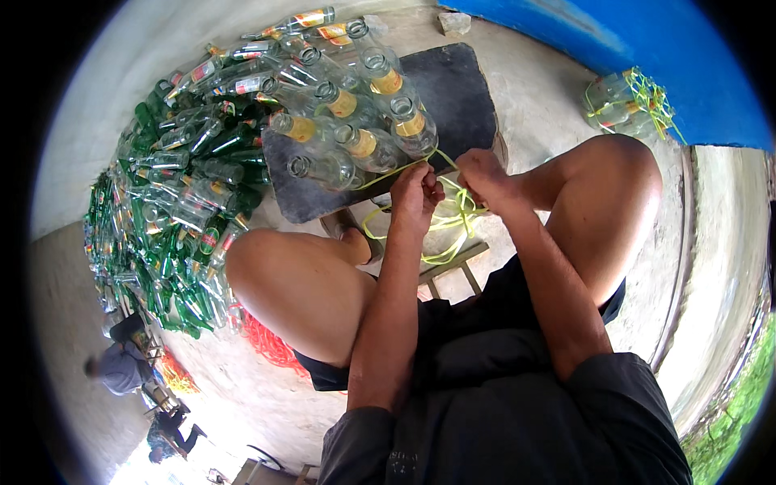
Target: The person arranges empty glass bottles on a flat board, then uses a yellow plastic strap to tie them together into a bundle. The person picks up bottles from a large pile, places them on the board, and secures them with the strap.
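Note:
Several clear glass bottles (pixel 370 148) stand upright in a cluster on a dark board (pixel 458 85) before me. Yellow-green plastic twine (pixel 388 177) runs along the near side of the cluster, low on the bottles. My left hand (pixel 416 193) is closed around the twine close to the nearest bottles. To its right, my right hand (pixel 483 177) grips another stretch of the same twine. Loose loops of it (pixel 451 242) hang below both hands, between my knees. How far the twine passes around the far side of the bottles is hidden.
A large heap of green and clear bottles (pixel 194 176) lies at the left against the wall. A twine-tied bottle bundle (pixel 624 103) stands by the blue wall (pixel 685 79). Red twine (pixel 273 345) lies beside my left knee. Two people (pixel 124 367) are farther off at lower left.

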`<state>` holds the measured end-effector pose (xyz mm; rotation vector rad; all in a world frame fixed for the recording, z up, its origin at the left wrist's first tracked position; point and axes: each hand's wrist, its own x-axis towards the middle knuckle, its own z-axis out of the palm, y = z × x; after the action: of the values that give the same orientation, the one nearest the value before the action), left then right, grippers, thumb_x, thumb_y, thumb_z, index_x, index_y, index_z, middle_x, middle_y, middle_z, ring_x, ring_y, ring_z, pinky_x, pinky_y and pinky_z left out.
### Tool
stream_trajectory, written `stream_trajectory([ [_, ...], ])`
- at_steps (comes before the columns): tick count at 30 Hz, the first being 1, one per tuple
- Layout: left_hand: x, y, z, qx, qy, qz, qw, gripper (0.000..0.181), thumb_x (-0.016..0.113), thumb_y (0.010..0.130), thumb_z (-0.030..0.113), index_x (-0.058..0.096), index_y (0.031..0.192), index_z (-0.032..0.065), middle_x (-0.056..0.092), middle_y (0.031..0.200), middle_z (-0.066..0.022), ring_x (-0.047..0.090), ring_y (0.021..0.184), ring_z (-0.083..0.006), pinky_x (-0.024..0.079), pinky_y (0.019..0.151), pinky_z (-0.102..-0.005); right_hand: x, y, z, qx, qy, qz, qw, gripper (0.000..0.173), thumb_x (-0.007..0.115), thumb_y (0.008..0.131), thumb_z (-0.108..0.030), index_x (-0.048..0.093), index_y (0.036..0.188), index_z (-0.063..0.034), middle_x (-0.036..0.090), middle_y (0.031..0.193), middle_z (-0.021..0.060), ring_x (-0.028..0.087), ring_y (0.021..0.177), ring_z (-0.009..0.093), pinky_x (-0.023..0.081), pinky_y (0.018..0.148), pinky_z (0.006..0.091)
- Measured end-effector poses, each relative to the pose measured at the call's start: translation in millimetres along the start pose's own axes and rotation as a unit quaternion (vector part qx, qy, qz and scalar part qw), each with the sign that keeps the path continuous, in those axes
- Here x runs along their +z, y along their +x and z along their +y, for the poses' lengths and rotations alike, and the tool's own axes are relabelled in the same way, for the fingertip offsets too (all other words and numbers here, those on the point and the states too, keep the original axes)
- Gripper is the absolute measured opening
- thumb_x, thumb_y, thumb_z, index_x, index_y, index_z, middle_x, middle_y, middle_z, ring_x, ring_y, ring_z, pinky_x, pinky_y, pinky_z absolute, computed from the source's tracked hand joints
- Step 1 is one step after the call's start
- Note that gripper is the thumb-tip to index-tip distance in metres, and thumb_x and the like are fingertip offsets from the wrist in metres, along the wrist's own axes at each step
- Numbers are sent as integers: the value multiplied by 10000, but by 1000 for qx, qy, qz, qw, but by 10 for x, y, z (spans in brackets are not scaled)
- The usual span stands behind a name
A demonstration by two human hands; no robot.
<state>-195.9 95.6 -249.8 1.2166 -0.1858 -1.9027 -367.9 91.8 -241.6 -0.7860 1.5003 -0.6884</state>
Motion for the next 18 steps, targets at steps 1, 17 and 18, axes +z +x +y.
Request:
stream_trajectory([
  [1, -16, 1, -12, 4, 2, -2, 1000, 108, 617, 998, 193, 602, 934, 107, 554, 728, 1, 590, 648, -192, 506, 612, -337, 47, -137, 9, -22, -21, -2, 1000, 320, 565, 948, -307, 613, 776, -41, 582, 644, 45, 484, 432, 136, 364, 386, 307],
  [17, -99, 134, -70, 5, -85, -41, 996, 89, 616, 950, 110, 584, 884, 60, 656, 915, -128, 551, 697, -178, 453, 633, -328, 348, -308, 206, 180, 258, -63, 947, 336, 553, 980, -430, 641, 946, -107, 597, 884, -3, 532, 816, 145, 447, 647, 342],
  [18, -72, 133, -69, 3, -86, -44, 995, 92, 618, 949, 110, 585, 879, 61, 659, 916, -129, 543, 684, -173, 447, 622, -321, 334, -242, 219, 196, 278, -67, 938, 337, 549, 986, -427, 644, 933, -107, 598, 851, -4, 535, 811, 152, 439, 645, 349],
])
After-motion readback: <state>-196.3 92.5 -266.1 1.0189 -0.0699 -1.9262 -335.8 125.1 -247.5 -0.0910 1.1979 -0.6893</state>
